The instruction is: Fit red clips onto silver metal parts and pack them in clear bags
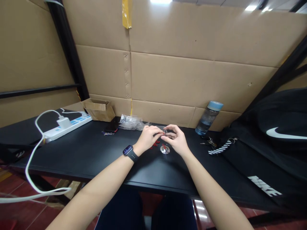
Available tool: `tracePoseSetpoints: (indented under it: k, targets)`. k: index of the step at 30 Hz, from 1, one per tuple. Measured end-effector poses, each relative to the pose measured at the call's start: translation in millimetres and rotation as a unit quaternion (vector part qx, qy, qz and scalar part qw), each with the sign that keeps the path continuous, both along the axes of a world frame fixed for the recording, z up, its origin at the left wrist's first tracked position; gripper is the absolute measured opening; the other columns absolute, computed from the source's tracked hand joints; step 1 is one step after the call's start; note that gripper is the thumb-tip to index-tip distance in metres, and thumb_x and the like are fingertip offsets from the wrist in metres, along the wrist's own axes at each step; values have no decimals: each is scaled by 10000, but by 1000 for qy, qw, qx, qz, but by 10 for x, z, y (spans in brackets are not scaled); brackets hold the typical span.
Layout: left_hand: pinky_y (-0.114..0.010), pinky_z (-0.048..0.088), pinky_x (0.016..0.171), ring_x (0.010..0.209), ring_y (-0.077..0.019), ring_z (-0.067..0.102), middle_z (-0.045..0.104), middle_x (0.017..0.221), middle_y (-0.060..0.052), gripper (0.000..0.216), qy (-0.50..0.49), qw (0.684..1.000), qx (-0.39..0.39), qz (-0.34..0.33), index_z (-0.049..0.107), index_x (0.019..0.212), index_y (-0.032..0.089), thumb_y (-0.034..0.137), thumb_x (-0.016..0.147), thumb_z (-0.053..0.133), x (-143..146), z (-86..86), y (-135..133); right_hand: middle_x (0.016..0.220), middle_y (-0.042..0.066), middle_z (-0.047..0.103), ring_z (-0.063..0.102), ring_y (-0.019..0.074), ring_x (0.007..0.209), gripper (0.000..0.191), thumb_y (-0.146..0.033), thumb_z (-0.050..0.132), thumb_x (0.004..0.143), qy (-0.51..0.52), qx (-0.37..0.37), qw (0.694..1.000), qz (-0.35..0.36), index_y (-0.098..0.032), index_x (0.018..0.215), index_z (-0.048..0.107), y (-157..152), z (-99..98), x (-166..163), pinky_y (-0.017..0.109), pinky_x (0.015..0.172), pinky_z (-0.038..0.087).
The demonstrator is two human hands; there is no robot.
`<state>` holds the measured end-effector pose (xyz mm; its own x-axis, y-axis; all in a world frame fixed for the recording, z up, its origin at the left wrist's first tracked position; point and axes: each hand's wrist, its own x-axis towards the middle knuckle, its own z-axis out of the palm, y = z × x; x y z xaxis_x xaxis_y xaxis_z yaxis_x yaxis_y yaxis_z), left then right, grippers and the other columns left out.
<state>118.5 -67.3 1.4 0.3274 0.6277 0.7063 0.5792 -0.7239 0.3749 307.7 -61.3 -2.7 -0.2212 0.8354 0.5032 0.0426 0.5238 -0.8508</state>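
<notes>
Close together over the middle of the black table, my left hand (pixel 149 136) and my right hand (pixel 177 140) meet fingertip to fingertip. Between them stands a thin silvery pin (pixel 164 131) with a bit of red at its lower end. My left fingers pinch at the red part. My right thumb and fingers curl round the pin from the other side; their exact contact is too small to make out. Just below the fingertips, a round silver metal disc (pixel 165 149) with a red piece at its middle lies on the table. Red cord-like pieces (pixel 155 145) lie beside my left hand, partly hidden by it.
At the left are a white power strip (pixel 74 125) with a cable and an open cardboard box (pixel 99 110). A phone (pixel 112 127) and clear plastic bags (pixel 131 122) lie behind. To the right are a water bottle (pixel 208 118), keys (pixel 211 142) and a black bag (pixel 263 153).
</notes>
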Motion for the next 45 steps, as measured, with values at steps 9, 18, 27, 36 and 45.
tracePoseSetpoints:
  k: [9, 18, 27, 36, 45]
  targets:
    - [-412, 342, 914, 1112, -242, 516, 619, 1123, -49, 104, 26, 992, 54, 110, 758, 857, 262, 304, 890, 669, 26, 14, -66, 1166, 100, 706, 728, 244, 917, 382, -371, 871, 642, -24, 15, 1000, -11, -214, 881, 618, 28, -37, 1, 346, 763, 596]
    - [-408, 349, 914, 1089, -238, 517, 608, 1094, -55, 106, 23, 992, 61, 104, 755, 862, 253, 284, 885, 656, 19, 29, -81, 1149, 108, 719, 719, 236, 890, 351, -384, 874, 634, -37, 31, 999, -21, -205, 814, 632, 16, -19, -6, 346, 745, 584]
    - [-425, 336, 905, 1118, -257, 496, 605, 1124, -67, 120, 54, 989, 74, 117, 753, 865, 250, 246, 883, 634, 12, 56, -117, 1120, 97, 734, 715, 232, 854, 350, -425, 862, 641, -61, 41, 996, -40, -212, 820, 650, 13, -35, -14, 338, 702, 578]
    - [-429, 346, 914, 1102, -259, 501, 597, 1104, -66, 107, 36, 989, 64, 125, 760, 834, 250, 272, 863, 660, -1, 42, -89, 1127, 110, 733, 723, 235, 833, 370, -445, 866, 622, -50, 12, 999, -9, -204, 782, 636, 1, -22, -18, 331, 669, 582]
    - [-415, 352, 932, 1086, -244, 507, 595, 1082, -57, 103, 17, 992, 57, 112, 759, 826, 245, 279, 860, 668, 10, 55, -100, 1148, 118, 730, 728, 235, 852, 383, -434, 873, 618, -34, 2, 999, -7, -200, 799, 630, 25, -46, -13, 339, 701, 590]
